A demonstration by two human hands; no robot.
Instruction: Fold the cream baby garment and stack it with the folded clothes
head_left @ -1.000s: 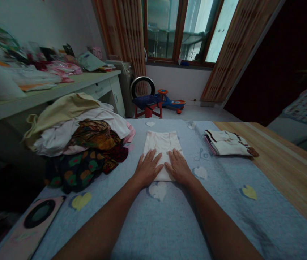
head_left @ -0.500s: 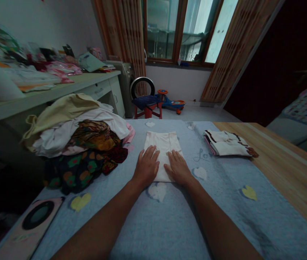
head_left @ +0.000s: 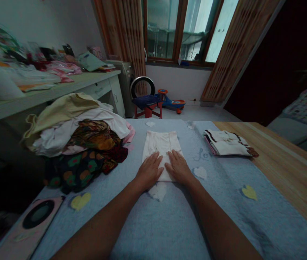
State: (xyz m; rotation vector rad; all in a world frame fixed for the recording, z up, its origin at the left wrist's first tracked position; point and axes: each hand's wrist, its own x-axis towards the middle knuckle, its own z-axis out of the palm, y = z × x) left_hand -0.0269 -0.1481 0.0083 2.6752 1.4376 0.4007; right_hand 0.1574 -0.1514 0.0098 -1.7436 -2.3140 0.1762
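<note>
While my left hand (head_left: 149,171) and right hand (head_left: 179,168) are lying open and flat, I am keeping both palms on the folded white garment (head_left: 162,144), which is resting at 12 o'clock on the blue blanket (head_left: 153,224), with the clothes pile (head_left: 74,144) at 10 o'clock and the folded stack (head_left: 226,143) at 2 o'clock.

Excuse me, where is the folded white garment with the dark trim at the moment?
In the head view, the folded white garment lies on the blue heart-patterned cover, to the right of the person's right hand and beside the wooden surface.
</note>
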